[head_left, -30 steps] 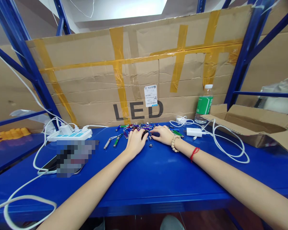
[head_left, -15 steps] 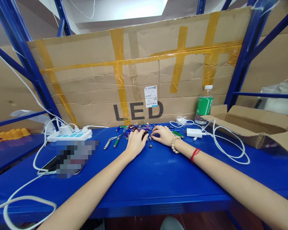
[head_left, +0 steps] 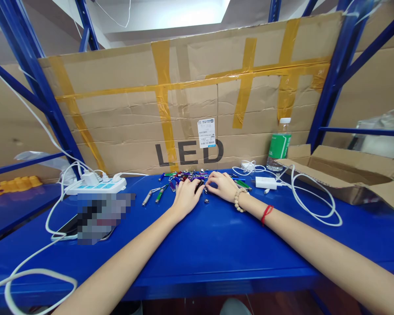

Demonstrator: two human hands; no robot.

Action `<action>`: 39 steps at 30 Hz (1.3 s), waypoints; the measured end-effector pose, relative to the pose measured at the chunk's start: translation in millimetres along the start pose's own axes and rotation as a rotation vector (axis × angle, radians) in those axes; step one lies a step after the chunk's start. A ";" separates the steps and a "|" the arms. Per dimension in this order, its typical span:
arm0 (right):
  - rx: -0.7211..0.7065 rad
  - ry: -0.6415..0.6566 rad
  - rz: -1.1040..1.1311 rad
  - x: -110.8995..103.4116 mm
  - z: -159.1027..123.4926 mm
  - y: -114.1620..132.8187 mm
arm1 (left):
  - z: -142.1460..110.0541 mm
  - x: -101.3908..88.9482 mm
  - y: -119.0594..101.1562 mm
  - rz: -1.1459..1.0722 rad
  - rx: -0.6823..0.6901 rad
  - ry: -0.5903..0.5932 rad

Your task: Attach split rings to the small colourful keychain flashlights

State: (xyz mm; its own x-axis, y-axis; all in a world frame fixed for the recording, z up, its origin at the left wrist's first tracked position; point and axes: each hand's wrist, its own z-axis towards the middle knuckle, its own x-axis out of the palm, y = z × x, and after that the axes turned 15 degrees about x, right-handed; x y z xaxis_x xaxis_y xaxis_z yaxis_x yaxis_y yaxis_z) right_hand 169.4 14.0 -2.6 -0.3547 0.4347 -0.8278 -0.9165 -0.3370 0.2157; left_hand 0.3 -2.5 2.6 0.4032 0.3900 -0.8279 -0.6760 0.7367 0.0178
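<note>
Both my hands rest at the far middle of the blue shelf top (head_left: 210, 245), over a scatter of several small coloured pen-like lights (head_left: 187, 176). My left hand (head_left: 185, 195) has its fingers curled around a small dark piece that I cannot name. My right hand (head_left: 222, 185), with a bead bracelet and a red string on the wrist, lies palm down with fingertips pinched toward the same piece. Two thin lights (head_left: 153, 195) lie apart to the left of my left hand.
A white power strip (head_left: 96, 185) with plugs and white cables sits at the left, with a blurred phone-like thing (head_left: 98, 216) in front. A white charger (head_left: 265, 182) and looped cable (head_left: 315, 201), a green-labelled bottle (head_left: 279, 144) and an open cardboard box (head_left: 344, 175) stand right. Taped cardboard marked LED backs the shelf.
My hands have stayed nearly in place. The right fingertips have drawn slightly closer to the left hand.
</note>
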 end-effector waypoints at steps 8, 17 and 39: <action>0.015 -0.169 0.097 -1.0 -1.8 13.7 | -0.7 2.2 1.5 0.003 0.023 0.014; 0.236 -0.141 0.034 -2.8 -4.1 14.1 | 0.5 2.4 3.1 0.057 -0.058 -0.040; 0.189 0.126 -0.208 -6.1 -0.9 6.5 | 0.2 0.1 0.9 0.055 -0.053 -0.037</action>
State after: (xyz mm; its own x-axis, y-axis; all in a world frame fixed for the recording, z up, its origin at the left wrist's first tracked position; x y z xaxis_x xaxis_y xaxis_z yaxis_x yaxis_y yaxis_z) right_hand 165.8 8.4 3.4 -0.1405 0.3675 -0.9193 -0.9895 -0.0851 0.1172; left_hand -0.1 -1.6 2.6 0.3860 0.4499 -0.8053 -0.7292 0.6836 0.0323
